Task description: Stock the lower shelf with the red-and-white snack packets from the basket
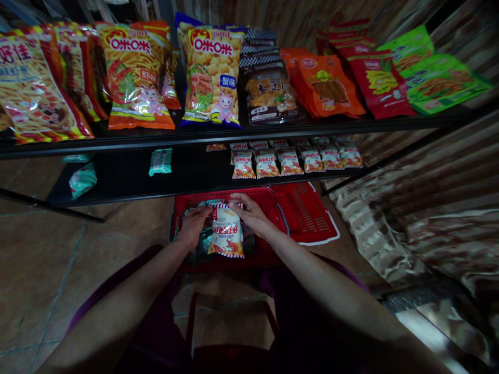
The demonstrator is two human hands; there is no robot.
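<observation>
A small white snack bag [226,234] with red lettering and shrimp pictures hangs upright between my hands, above a red plastic basket [260,195]. Pinched at its upper left corner are the fingers of my left hand [194,225]. My right hand [253,214] grips the upper right corner with thumb and fingers. Teal packets [205,244] lie in the basket behind and beneath the bag, partly covered by it and my left hand. Matching white snack bags [268,163] stand in rows on the lower black shelf [187,182], straight ahead to the right.
Larger snack bags [212,78] line the upper shelf [218,134]. A few teal packets [160,161] lie on the lower shelf's left part. Another red basket [307,213] sits at the right. A red stool [230,358] is below me, and corrugated sheeting [390,192] lies along the right.
</observation>
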